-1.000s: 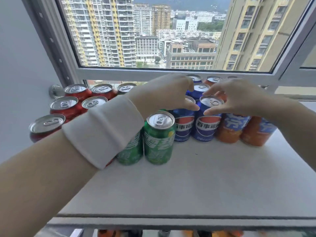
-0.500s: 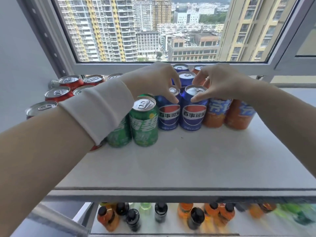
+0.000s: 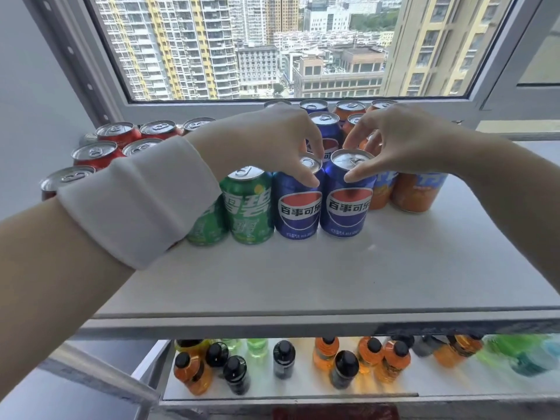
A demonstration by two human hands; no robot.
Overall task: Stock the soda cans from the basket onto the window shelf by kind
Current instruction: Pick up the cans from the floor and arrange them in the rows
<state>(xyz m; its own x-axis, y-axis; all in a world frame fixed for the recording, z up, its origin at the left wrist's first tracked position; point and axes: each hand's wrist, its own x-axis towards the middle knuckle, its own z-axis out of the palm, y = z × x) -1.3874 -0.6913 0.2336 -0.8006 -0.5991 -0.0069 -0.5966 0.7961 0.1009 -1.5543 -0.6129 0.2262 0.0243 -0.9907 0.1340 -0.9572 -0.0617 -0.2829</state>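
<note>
Left hand (image 3: 266, 140): curled over the top of the left blue can (image 3: 298, 204), thumb on the front rim and fingers on the back rim, holding it. A white wristband (image 3: 142, 201) sits on the forearm.
Right hand (image 3: 403, 140): pinches the rim of the right blue can (image 3: 345, 204), thumb at the front and forefinger behind; the other fingers are loosely arched above.
Blue cans: both stand upright on the window shelf (image 3: 303, 268), touching side by side in the front row. More blue cans (image 3: 325, 128) stand right behind them, back to the window frame (image 3: 212, 106).
Green cans (image 3: 248, 204): two, upright, just left of the held pair. The nearer touches the left blue can; the other is partly hidden by the wristband.
Red cans (image 3: 121, 134): a block at the far left, close to the wall (image 3: 30, 101).
Orange cans (image 3: 415, 192): in rows to the right of the blue ones, the front one partly behind the right hand.
Open room: bare shelf runs from the front row of cans to the front edge (image 3: 272, 324), and to the right of the orange cans.
Lower shelf (image 3: 303, 389): small bottles (image 3: 333, 365), orange, dark and green, standing below the front edge, blurred at the right.
</note>
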